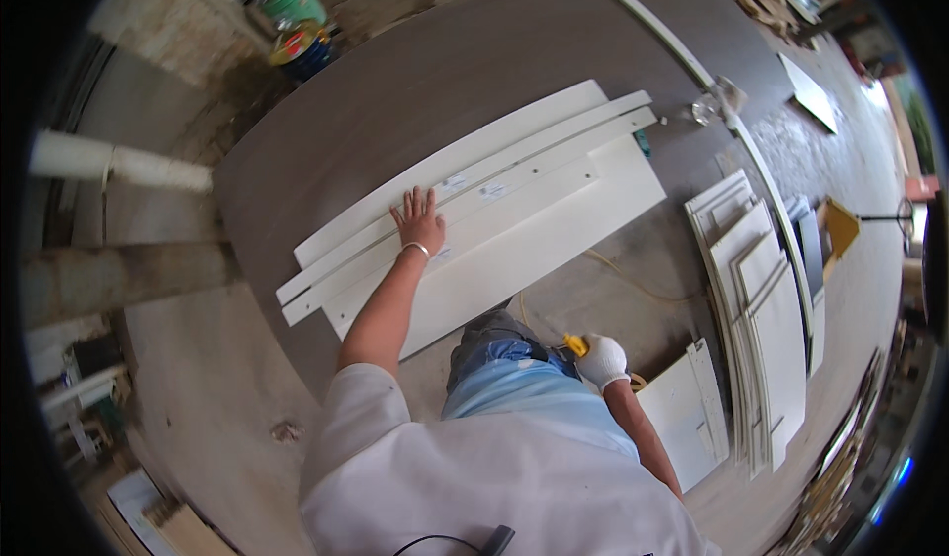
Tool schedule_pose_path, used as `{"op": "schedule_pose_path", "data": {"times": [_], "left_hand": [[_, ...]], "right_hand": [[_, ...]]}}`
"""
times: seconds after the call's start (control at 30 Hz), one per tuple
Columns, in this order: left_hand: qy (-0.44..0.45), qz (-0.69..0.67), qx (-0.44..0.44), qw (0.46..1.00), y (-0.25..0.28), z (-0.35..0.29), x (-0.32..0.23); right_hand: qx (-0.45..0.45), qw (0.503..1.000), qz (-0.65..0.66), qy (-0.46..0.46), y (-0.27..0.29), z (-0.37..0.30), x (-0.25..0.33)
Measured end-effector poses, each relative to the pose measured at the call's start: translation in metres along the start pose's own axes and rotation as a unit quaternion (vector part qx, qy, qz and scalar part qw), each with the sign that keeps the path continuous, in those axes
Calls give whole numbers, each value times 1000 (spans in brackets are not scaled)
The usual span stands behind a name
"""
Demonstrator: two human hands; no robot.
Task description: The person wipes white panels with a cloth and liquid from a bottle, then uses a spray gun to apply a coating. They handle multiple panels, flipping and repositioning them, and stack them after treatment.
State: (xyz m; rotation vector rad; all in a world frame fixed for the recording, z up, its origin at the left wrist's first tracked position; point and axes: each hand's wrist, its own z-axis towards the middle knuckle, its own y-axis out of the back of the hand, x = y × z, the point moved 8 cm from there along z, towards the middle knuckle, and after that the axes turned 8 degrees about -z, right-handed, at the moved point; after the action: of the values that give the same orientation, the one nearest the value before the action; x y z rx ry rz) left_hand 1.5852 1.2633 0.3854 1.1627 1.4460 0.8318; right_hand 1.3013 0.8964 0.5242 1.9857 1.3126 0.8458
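My bare left hand (421,222), with a pale band at its wrist, lies flat with fingers spread on a stack of white panels. Under and around it are narrow white strips (583,126) with small dark holes and a few small labels. Below those strips lies a wider white panel (494,271). My right hand (601,361) wears a white glove and is closed around a yellow tool (574,343) beside my hip, away from the panels. Its exact kind is too small to make out.
The panels lie on a large brown tabletop (474,67). To the right, several white boards (766,309) lean together, with a long pale edge strip (682,50) passing by. A thin yellow hose (643,284) runs over the floor. A green tin (293,0) stands at the far left.
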Motion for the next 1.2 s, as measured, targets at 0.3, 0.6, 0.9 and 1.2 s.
{"op": "schedule_pose_path", "data": {"times": [0.3,0.6,0.9,1.2], "left_hand": [[-96,33,32,994,-12,38,-140],[-185,106,96,972,-21,15,-163],[-9,151,105,983,-36,20,-150],[-342,50,150,926,-206,-211,-422]], "right_hand": [[-88,985,74,-130,11,-59,-68],[14,978,132,-161,-31,-114,-78],[-12,961,213,-175,-79,-179,-184],[-29,899,341,-274,-181,-293,-320]]}}
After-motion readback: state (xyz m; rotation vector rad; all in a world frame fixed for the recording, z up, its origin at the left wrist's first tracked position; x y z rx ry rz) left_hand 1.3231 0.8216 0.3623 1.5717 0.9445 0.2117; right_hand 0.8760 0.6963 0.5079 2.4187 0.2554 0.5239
